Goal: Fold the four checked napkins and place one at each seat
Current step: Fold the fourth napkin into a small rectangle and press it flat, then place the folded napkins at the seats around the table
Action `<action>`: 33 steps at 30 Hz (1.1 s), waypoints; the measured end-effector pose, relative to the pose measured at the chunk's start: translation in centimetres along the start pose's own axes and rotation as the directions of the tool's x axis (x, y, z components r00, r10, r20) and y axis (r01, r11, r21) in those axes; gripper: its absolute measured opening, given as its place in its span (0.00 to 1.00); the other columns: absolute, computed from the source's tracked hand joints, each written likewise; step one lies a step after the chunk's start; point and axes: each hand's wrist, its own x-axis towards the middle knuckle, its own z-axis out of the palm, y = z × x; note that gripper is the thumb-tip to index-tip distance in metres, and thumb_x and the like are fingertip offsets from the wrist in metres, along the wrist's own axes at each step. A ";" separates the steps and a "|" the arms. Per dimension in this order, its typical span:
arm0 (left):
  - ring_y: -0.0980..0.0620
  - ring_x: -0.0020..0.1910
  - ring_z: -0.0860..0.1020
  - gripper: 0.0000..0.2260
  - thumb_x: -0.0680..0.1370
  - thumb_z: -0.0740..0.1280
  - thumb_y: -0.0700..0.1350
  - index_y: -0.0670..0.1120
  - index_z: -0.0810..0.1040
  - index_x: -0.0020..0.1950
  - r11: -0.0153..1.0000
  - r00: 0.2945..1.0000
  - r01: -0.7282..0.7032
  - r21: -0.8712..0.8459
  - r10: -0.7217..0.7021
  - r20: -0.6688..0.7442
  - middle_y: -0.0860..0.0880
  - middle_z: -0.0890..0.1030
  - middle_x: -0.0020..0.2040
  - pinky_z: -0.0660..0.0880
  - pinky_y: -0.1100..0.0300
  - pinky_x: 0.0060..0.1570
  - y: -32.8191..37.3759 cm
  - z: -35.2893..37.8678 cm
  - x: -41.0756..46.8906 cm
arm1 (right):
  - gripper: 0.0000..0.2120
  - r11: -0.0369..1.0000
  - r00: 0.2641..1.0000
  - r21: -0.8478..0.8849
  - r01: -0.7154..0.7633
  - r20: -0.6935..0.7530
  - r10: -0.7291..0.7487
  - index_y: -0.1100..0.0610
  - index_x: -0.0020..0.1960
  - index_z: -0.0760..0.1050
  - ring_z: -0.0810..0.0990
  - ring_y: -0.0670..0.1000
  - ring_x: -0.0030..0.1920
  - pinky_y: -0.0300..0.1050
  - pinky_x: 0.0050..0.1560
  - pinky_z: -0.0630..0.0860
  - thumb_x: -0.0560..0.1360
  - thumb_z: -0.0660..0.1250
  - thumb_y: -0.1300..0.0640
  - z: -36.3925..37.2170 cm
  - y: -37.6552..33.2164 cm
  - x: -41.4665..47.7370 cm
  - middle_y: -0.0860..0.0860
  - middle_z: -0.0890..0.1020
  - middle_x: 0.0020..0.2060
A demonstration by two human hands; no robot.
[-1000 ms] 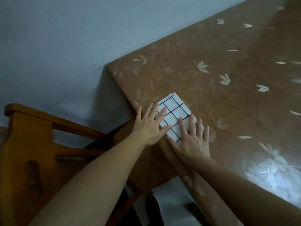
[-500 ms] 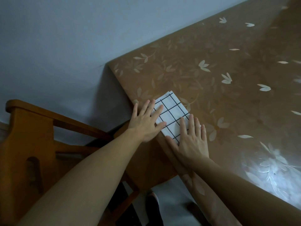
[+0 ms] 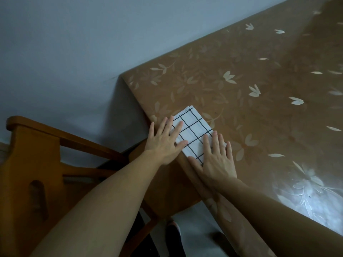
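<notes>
Both arms are bare from the frame's edge to the fingertips. The left forearm [image 3: 104, 201], entering at 7 o'clock, is broad and smooth and narrows toward the wrist. The right forearm [image 3: 269, 210], at 4 o'clock, sits in deeper shade. The left grip [image 3: 163, 145] and right grip [image 3: 217, 164] are bare, each with five slim fingers. At 6 o'clock a dark shoe [image 3: 173, 232] with a paler toe shows, too dim for detail.
</notes>
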 end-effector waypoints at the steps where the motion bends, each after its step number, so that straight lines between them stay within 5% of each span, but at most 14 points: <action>1: 0.50 0.77 0.33 0.31 0.79 0.41 0.67 0.57 0.35 0.77 1.000 1.000 0.002 -0.001 -0.002 0.001 0.49 0.35 0.79 0.35 0.41 0.73 -0.1 0.1 -0.1 | 0.43 1.000 1.000 0.004 0.010 -0.001 -0.010 0.57 0.78 0.41 0.38 0.57 0.77 0.57 0.75 0.38 0.74 0.39 0.29 0.0 -0.1 -0.1 0.58 0.43 0.78; 17: 0.48 0.78 0.36 0.31 0.79 0.43 0.67 0.55 0.40 0.79 1.000 0.995 -0.013 -0.026 0.011 -0.101 0.48 0.39 0.80 0.37 0.42 0.74 1.7 -2.6 -0.8 | 0.41 1.000 1.000 0.029 -0.004 -0.001 0.004 0.54 0.79 0.42 0.40 0.52 0.78 0.54 0.76 0.41 0.76 0.43 0.30 -4.1 3.2 -0.8 0.52 0.44 0.79; 21: 0.49 0.78 0.42 0.30 0.80 0.44 0.65 0.55 0.45 0.79 0.995 0.993 -0.030 -0.093 0.019 -0.119 0.49 0.43 0.80 0.45 0.43 0.75 6.0 -4.7 -1.8 | 0.37 0.998 0.999 0.046 0.034 -0.023 -0.033 0.52 0.79 0.46 0.45 0.50 0.78 0.50 0.75 0.46 0.78 0.46 0.33 -7.5 6.8 -2.4 0.50 0.49 0.79; 27: 0.49 0.74 0.59 0.26 0.80 0.52 0.63 0.54 0.60 0.76 0.967 0.976 0.074 -0.243 -0.120 -0.183 0.51 0.62 0.76 0.61 0.47 0.69 15.1 -5.2 -5.8 | 0.31 0.992 0.992 0.021 0.124 -0.028 -0.124 0.49 0.77 0.55 0.62 0.51 0.73 0.51 0.70 0.64 0.78 0.54 0.37 -11.7 15.9 -6.9 0.48 0.63 0.75; 33: 0.49 0.72 0.64 0.26 0.79 0.54 0.64 0.56 0.61 0.75 0.947 0.965 0.219 -0.236 -0.247 -0.093 0.52 0.65 0.74 0.65 0.47 0.68 24.9 -4.9 -12.9 | 0.28 0.982 0.989 -0.114 0.148 0.045 -0.144 0.47 0.75 0.59 0.67 0.53 0.70 0.54 0.66 0.67 0.78 0.56 0.38 -15.5 27.5 -13.5 0.49 0.67 0.72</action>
